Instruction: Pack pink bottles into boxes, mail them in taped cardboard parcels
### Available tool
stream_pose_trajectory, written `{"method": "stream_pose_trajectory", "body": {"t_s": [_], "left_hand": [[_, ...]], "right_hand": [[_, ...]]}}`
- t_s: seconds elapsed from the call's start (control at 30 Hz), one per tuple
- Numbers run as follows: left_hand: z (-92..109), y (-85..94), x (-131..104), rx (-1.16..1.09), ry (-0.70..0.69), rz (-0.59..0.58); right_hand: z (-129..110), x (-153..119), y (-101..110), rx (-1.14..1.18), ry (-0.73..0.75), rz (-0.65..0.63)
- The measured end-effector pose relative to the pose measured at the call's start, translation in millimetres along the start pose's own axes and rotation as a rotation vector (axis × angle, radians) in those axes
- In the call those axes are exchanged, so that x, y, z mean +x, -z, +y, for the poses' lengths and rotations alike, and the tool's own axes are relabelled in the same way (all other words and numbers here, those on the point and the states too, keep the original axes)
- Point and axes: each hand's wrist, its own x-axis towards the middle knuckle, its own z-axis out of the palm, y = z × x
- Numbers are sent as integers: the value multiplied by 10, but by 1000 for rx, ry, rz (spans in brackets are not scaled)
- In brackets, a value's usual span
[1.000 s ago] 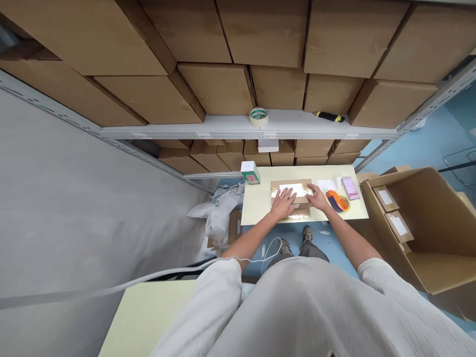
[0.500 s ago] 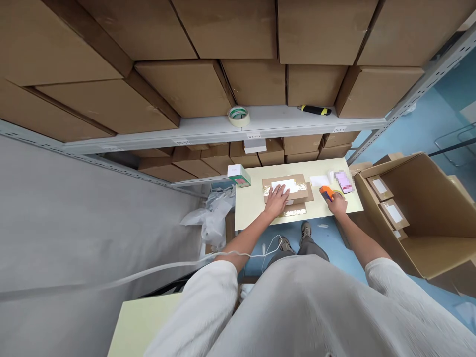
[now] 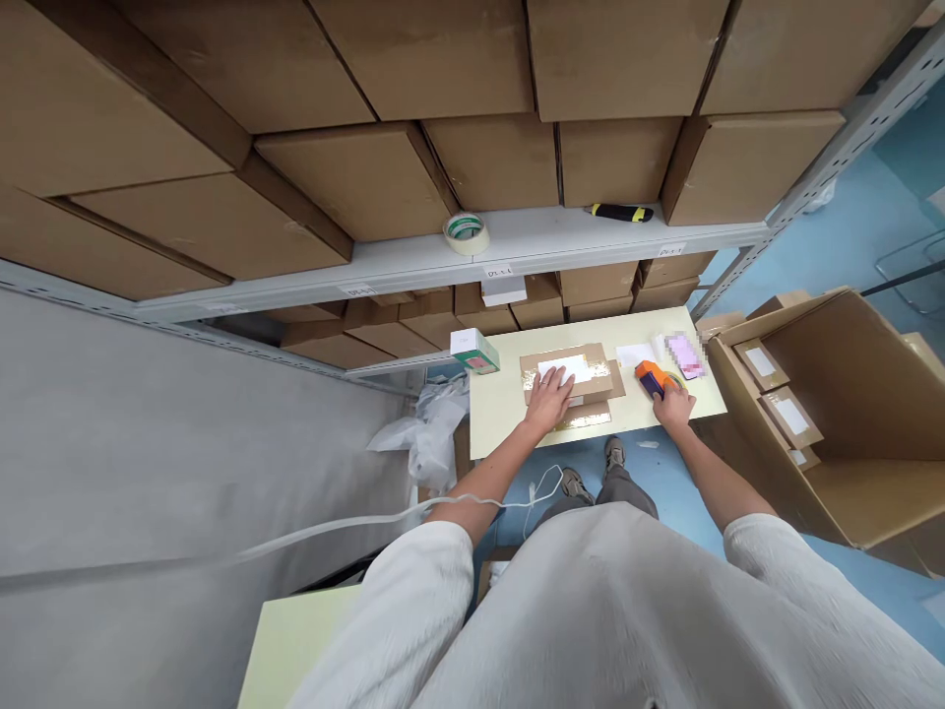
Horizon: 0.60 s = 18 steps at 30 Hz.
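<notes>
My left hand lies with spread fingers on the white label of a small cardboard box, whose brown tape shines. A flap of the box sticks out toward my body. To the right, my right hand is wrapped round an orange and dark blue tape dispenser, resting at the pale yellow table. Behind the dispenser lie a white paper and a phone with a pink screen. A green and white carton stands at the table's left back corner.
Shelves of cardboard boxes rise behind the table. A tape roll and a yellow-black cutter lie on the shelf edge. A large open carton holding labelled boxes stands right. A white cable crosses over my left forearm.
The tape dispenser in my right hand has turned a little, showing more of its blue side. My left hand has stayed on the box. The view has shifted slightly.
</notes>
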Motion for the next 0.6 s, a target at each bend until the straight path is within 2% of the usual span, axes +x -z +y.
{"method": "stream_pose_trajectory", "body": {"t_s": [0.1, 0.17, 0.27, 0.33, 0.47, 0.6], "left_hand": [[-2, -3, 2, -16, -7, 9], [-3, -2, 6, -27, -3, 20], [-7, 8, 19, -46, 2, 35], [-12, 25, 30, -54, -3, 35], [-37, 76, 34, -53, -21, 28], [-95, 113, -26, -64, -13, 71]], "right_hand": [[-133, -31, 178, 96, 92, 76], [-279, 18, 333, 238, 151, 57], [-599, 149, 574, 545, 294, -131], [-868, 230, 700, 664, 360, -277], [-1410, 319, 796, 736, 452, -511], [-1736, 376, 762, 659, 461, -658]]}}
